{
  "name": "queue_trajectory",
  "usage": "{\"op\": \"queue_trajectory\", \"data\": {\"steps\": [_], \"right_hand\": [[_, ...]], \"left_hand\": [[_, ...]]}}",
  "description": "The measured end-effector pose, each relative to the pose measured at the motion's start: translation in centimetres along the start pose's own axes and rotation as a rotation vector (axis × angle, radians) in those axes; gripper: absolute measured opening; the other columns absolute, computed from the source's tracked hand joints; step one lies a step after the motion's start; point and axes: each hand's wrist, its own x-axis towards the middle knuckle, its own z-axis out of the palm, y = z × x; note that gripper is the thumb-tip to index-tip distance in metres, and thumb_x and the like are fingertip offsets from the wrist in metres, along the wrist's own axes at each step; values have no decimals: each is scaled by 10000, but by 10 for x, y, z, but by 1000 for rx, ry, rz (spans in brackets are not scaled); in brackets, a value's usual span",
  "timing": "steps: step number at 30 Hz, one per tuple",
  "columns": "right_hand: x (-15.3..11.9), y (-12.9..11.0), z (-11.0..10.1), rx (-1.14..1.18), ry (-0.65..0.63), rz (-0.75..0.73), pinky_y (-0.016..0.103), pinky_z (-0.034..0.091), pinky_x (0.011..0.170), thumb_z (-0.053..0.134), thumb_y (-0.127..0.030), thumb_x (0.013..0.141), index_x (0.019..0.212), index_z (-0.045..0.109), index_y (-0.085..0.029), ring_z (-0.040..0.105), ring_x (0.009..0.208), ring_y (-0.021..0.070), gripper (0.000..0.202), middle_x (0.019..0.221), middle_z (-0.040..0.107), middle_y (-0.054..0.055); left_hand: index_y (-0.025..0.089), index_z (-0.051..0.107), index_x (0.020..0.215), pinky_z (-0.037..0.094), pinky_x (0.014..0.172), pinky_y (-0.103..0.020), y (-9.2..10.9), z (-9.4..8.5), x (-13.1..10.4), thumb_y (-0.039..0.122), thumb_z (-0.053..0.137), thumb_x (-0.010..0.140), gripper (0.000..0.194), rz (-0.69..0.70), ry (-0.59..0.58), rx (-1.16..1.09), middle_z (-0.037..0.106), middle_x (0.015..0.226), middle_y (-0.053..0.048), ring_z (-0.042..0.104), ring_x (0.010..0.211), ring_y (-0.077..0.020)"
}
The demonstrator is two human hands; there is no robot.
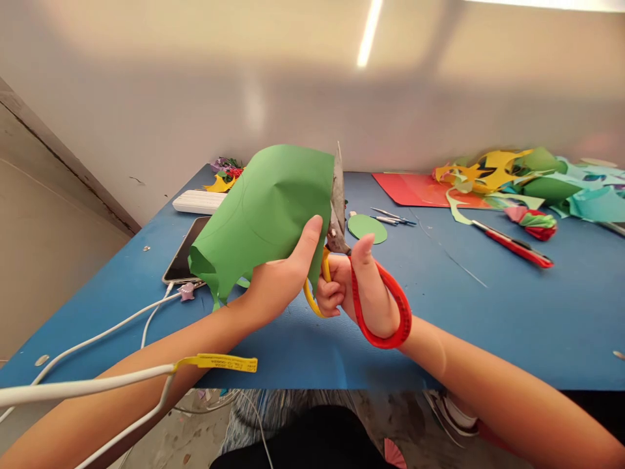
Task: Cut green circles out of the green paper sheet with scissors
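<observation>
My left hand (pixel 283 273) grips a sheet of green paper (pixel 273 195), thumb on its near face, above the blue table. Faint curved pencil lines show on the sheet, and its lower left edge is cut ragged. My right hand (pixel 354 280) is in the handles of a pair of scissors (pixel 338 202), one loop red and the other yellow. The blades point up along the paper's right edge; whether paper lies between them I cannot tell. Beyond the scissors a light green paper oval (pixel 367 228) lies on the table.
Behind my left hand lie a phone (pixel 183 254) with white cables and a white bar-shaped object (pixel 198 201). To the right are pens (pixel 393 217), a red utility knife (pixel 517 246), a red folder (pixel 415 189), a paper flower (pixel 534 223) and paper scraps (pixel 547 182). A wall stands behind.
</observation>
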Motion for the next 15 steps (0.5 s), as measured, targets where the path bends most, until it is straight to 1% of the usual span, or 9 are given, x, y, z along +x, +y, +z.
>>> {"op": "queue_trajectory", "data": {"steps": [3, 4, 7, 10, 12, 15], "right_hand": [[-1, 1, 0, 13, -1, 3, 244, 229, 443, 224, -956, 657, 623, 394, -206, 188, 436, 70, 769, 527, 218, -80], [-1, 1, -1, 18, 1, 7, 242, 225, 444, 238, -955, 658, 628, 399, -205, 182, 435, 68, 768, 527, 212, -83], [-2, 1, -1, 32, 15, 30, 228, 202, 437, 262, -965, 635, 645, 404, -203, 167, 425, 60, 775, 528, 191, -92], [-1, 0, -1, 43, 20, 42, 216, 187, 427, 267, -970, 625, 651, 396, -206, 157, 417, 54, 775, 526, 182, -97], [-1, -1, -1, 39, 20, 41, 213, 183, 422, 273, -972, 620, 649, 397, -206, 154, 416, 53, 776, 522, 185, -98], [-2, -5, -1, 14, 29, 31, 213, 180, 422, 297, -972, 611, 644, 397, -206, 151, 423, 55, 773, 519, 190, -97]], "left_hand": [[257, 710, 836, 440, 1094, -326, 2, -1, 0, 493, 571, 875, 277, -25, -55, -16, 760, 929, 24, 698, 934, -196], [253, 705, 821, 446, 1088, -328, 3, -1, 0, 492, 573, 874, 279, -26, -55, -14, 760, 910, 23, 698, 925, -198], [254, 705, 821, 450, 1084, -325, 4, -1, 0, 479, 607, 852, 247, 5, -6, -6, 759, 896, 19, 685, 984, -204], [261, 715, 840, 455, 1080, -313, 3, -1, 1, 465, 615, 850, 228, 10, -16, -13, 761, 933, 19, 684, 1003, -196], [270, 722, 887, 457, 1080, -316, 1, -3, 2, 466, 616, 849, 226, 15, -21, -17, 756, 1001, 21, 686, 1002, -192], [276, 725, 965, 473, 1066, -353, 1, -5, 5, 497, 627, 829, 277, 32, -7, 5, 744, 1066, 5, 684, 1014, -212]]}}
